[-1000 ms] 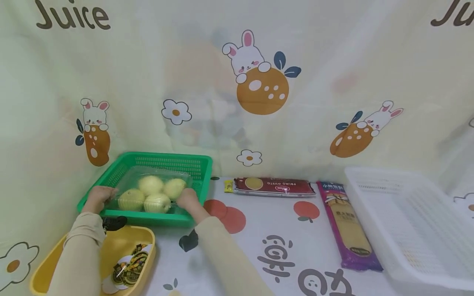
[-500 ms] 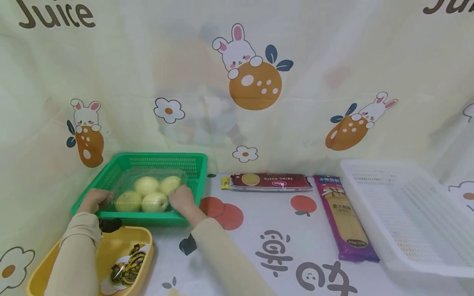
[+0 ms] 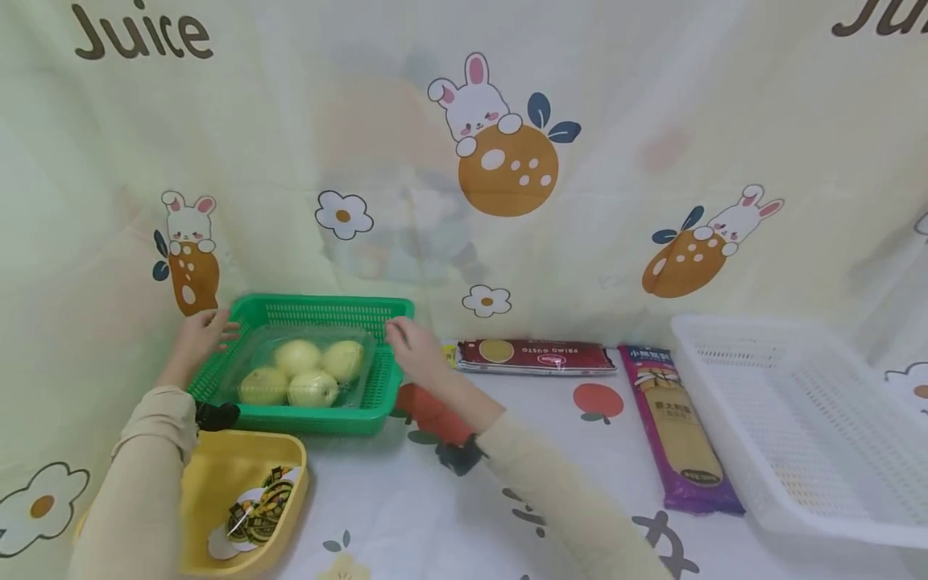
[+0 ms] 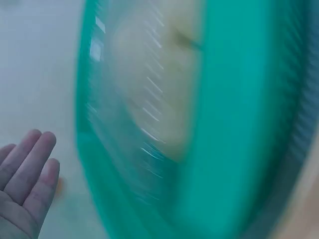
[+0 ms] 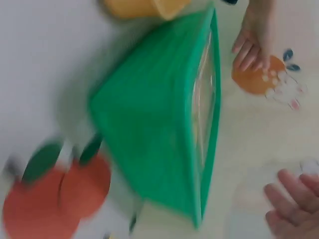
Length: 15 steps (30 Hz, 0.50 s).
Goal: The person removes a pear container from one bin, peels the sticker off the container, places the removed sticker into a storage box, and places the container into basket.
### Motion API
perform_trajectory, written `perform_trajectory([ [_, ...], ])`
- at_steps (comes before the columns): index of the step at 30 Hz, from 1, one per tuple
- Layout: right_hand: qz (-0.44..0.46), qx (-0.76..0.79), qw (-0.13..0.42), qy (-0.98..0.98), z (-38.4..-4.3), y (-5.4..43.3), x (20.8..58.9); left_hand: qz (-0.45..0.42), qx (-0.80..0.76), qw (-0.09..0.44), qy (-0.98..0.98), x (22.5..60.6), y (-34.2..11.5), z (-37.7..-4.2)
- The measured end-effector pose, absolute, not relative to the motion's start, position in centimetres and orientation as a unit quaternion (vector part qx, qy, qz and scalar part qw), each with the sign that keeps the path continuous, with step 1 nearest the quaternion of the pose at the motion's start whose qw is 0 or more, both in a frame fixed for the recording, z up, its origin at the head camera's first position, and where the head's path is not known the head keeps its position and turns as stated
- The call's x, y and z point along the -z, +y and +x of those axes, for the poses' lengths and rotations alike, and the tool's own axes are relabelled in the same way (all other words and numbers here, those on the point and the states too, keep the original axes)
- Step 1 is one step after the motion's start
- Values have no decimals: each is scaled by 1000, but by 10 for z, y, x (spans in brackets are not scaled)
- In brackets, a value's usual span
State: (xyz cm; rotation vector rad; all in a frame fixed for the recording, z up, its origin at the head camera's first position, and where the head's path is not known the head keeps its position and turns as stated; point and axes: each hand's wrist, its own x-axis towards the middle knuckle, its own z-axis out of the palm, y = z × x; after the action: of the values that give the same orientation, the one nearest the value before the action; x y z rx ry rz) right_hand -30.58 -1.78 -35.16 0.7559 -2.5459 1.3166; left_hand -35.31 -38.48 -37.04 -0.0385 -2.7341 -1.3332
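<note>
A clear plastic clamshell box with several pale yellow-green pears lies inside the green basket. My left hand hovers over the basket's left rim, fingers extended and holding nothing; the left wrist view shows its straight fingers apart from the basket wall. At the basket's right rim is my right hand, raised and holding nothing, its fingers loosely bent in the right wrist view. Motion blurs both wrist views.
In front of the green basket stands a yellow bin with black-and-gold packets. A red biscuit pack lies by the back curtain. To the right are a purple noodle pack and a white basket.
Both hands have let go of the clamshell box and moved up and outward, one to each side of the green basket. The box stays in the basket.
</note>
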Motion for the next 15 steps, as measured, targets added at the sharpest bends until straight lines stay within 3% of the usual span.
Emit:
perform_trajectory([
  [3, 265, -463, 140, -834, -299, 29, 357, -63, 392, 54, -916, 341, -356, -342],
  [7, 253, -417, 163, -858, -279, 85, 374, -128, 313, 29, -941, 316, -306, -319],
  [9, 248, -377, 165, -877, -267, 109, 382, -158, 275, 52, -947, 318, -283, -310],
  [15, 268, -290, 186, -900, -243, 170, 401, -252, 219, 191, -923, 343, -213, -284],
])
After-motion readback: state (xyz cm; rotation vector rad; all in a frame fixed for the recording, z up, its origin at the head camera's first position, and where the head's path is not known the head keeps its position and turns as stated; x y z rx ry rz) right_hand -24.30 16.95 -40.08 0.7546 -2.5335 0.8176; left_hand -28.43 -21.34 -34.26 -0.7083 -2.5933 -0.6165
